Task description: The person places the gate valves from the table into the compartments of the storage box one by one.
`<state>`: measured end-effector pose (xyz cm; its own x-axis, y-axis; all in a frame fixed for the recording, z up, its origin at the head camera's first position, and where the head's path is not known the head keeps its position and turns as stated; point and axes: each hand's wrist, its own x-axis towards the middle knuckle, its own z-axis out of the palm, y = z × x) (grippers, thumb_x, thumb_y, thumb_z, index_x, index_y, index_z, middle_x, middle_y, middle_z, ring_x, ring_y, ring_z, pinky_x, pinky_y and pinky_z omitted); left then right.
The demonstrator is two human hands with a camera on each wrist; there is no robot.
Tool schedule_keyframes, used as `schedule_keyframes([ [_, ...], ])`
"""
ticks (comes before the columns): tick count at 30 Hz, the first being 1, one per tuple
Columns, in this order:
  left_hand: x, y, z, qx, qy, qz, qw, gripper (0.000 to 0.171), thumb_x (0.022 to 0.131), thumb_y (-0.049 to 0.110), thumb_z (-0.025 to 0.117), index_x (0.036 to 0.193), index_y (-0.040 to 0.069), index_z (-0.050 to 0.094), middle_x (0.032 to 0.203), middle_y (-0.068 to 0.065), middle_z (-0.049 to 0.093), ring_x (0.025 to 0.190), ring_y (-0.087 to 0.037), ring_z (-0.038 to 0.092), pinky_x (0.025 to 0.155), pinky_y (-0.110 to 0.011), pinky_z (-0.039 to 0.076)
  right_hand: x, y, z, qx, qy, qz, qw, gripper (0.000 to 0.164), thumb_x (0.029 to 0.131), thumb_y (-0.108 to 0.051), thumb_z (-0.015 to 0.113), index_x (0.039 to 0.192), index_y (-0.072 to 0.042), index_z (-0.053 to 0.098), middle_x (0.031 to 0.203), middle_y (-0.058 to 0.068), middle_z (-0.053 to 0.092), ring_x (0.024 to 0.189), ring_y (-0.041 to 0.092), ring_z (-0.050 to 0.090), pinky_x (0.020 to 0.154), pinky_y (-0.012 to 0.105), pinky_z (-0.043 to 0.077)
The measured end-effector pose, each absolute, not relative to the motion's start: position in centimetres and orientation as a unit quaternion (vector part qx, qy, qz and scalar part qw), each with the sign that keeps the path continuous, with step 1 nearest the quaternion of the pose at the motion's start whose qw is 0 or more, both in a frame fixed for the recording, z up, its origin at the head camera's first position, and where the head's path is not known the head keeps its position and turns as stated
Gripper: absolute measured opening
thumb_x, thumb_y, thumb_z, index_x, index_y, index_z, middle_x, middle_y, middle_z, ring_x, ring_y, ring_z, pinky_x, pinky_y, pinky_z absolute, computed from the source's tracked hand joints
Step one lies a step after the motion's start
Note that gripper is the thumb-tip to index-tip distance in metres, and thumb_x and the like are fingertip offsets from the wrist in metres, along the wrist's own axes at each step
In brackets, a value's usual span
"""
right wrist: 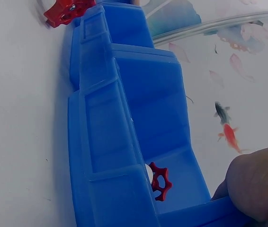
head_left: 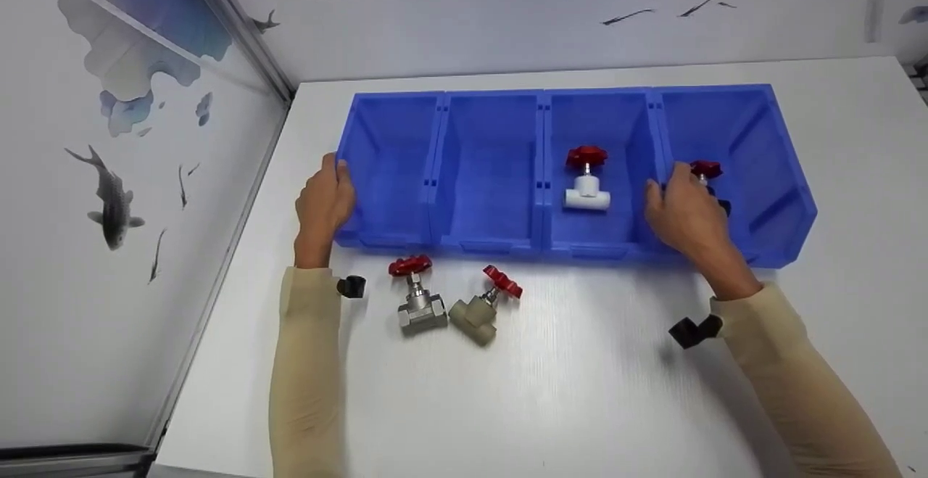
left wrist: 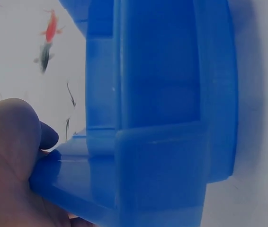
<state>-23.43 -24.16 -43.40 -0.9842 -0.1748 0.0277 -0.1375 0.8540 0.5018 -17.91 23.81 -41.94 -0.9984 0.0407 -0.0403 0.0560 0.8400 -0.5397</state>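
Observation:
A row of joined blue bins (head_left: 489,173) stands on the white table. My left hand (head_left: 324,199) grips the outer wall of the leftmost bin, thumb and fingers on either side of it. With my right hand (head_left: 689,209) I hold the divider beside the rightmost bin. A white tee-shaped valve with a red handwheel (head_left: 587,188) sits in the bin left of that divider. In the rightmost bin, another valve with a red handwheel (head_left: 705,168) is partly hidden behind my right hand. The left wrist view shows the left hand (left wrist: 11,165) against the blue wall.
In front of the bins lie a metal valve with a red handwheel (head_left: 420,311) and a beige valve with a red handwheel (head_left: 476,315), close together. Printed wall panels (head_left: 493,35) rise behind and to the left of the table (head_left: 565,398).

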Motion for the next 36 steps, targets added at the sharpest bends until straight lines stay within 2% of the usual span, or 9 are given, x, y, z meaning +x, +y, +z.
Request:
schedule_keyframes([
  [7,-23.3,-24.2,-43.2,0.090,-0.959,-0.265,0.030,0.052,0.107,0.033,0.025,0.148,0.005,0.040,0.137,-0.026,0.056,0.120,-0.048,0.057,0.094,-0.063,0.044,-17.9,23.7,-42.0,0.024,0.962,-0.273,0.006,0.057,0.106,-0.030,0.033,0.133,0.020,0.034,0.099,0.036,0.055,0.084,0.053,0.059,0.066,0.060,0.045],
  [17,-22.7,-24.4,-42.5,0.113,-0.949,-0.294,0.022,0.052,0.106,0.036,0.033,0.152,0.010,0.037,0.145,-0.023,0.050,0.126,-0.047,0.053,0.097,-0.062,0.042,-17.9,23.6,-42.0,0.031,0.962,-0.270,0.018,0.057,0.106,-0.031,0.032,0.135,0.018,0.033,0.102,0.036,0.054,0.087,0.052,0.058,0.067,0.059,0.044],
  [24,-21.0,-24.8,-41.5,0.123,-0.948,-0.292,0.035,0.050,0.102,0.034,0.048,0.144,0.007,0.048,0.121,-0.020,0.066,0.102,-0.039,0.065,0.084,-0.055,0.049,-18.0,23.7,-42.0,0.034,0.961,-0.275,0.017,0.057,0.106,-0.032,0.031,0.134,0.018,0.032,0.102,0.035,0.054,0.086,0.051,0.058,0.067,0.058,0.045],
  [29,-19.8,-25.0,-41.0,0.112,-0.951,-0.285,0.040,0.046,0.102,0.033,0.049,0.138,0.005,0.053,0.115,-0.019,0.067,0.097,-0.037,0.065,0.079,-0.052,0.049,-18.0,23.8,-42.0,0.038,0.960,-0.275,0.019,0.057,0.106,-0.033,0.031,0.133,0.017,0.033,0.100,0.034,0.053,0.084,0.049,0.058,0.066,0.057,0.045],
  [36,-18.4,-24.8,-40.7,0.082,-0.953,-0.285,0.054,0.043,0.102,0.030,0.050,0.134,0.001,0.055,0.111,-0.020,0.066,0.091,-0.034,0.064,0.073,-0.047,0.050,-17.9,23.6,-42.1,0.029,0.962,-0.272,0.008,0.055,0.106,-0.031,0.032,0.131,0.018,0.035,0.099,0.035,0.054,0.083,0.053,0.058,0.065,0.059,0.044],
])
